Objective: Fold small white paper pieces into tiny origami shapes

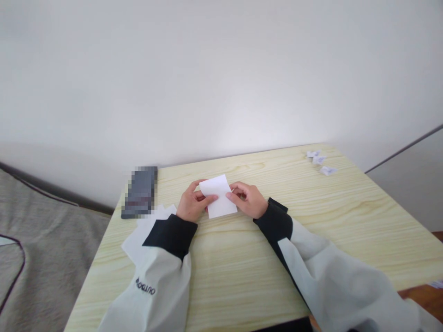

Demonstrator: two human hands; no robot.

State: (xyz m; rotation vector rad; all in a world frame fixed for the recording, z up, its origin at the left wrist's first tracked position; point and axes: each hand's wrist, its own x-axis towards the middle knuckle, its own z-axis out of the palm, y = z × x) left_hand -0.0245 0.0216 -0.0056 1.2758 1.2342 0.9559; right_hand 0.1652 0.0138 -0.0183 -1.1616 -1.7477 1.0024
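Observation:
A small white sheet of paper [220,203] is held up over the table between both hands, its top edge tilted away. My left hand [192,203] pinches its left side, the thumb lying on the front and the fingers behind. On the right side, my right hand [249,200] grips the same sheet between thumb and fingers. The fingers behind the paper are partly hidden. More white sheets [133,244] lie spread on the table beside my left forearm, partly covered by the sleeve.
The light wooden table [235,267] stands against a white wall. A dark, blurred flat object [140,191] lies at its back left. Several small folded white papers [319,160] sit at the far right. A black item [278,205] shows behind my right wrist. Grey fabric [55,240] is at the left.

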